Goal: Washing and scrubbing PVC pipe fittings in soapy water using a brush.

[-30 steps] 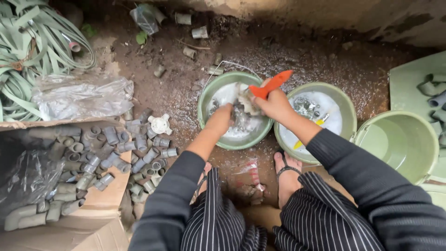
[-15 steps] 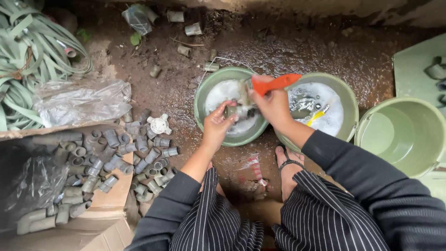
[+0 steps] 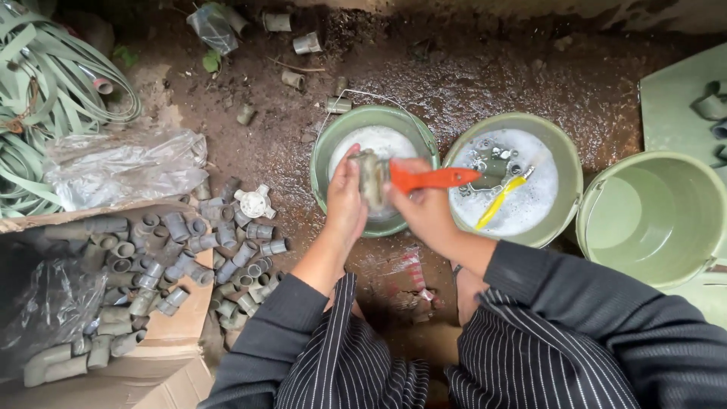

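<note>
We are crouching over wet, muddy ground, holding our hands above the left green bucket (image 3: 326, 163), which is full of soapy white water. Our left hand (image 3: 346, 198) is clasping a grey pipe fitting (image 3: 371, 178), fingers wrapped round its left side; the fitting's long axis is standing roughly upright in the frame, one end pointing away from us toward the bucket's far rim. Our right hand (image 3: 424, 208) is gripping an orange-handled brush (image 3: 432, 179) whose head is pressing against the fitting. The brush's long axis is lying crosswise, its handle tip pointing right and reaching over the rim of the middle bucket (image 3: 564, 163). That bucket is holding foamy water, some grey fittings and a yellow brush (image 3: 500, 200) lying at a slant. A third, pale green bucket (image 3: 655, 220) is sitting just beside it on the right. To our left, a heap of grey pipe fittings (image 3: 227, 242) is spilling from a cardboard box (image 3: 170, 337) onto the ground, with a clear plastic bag (image 3: 121, 163) and coiled green strapping (image 3: 45, 106) beyond it.
</note>
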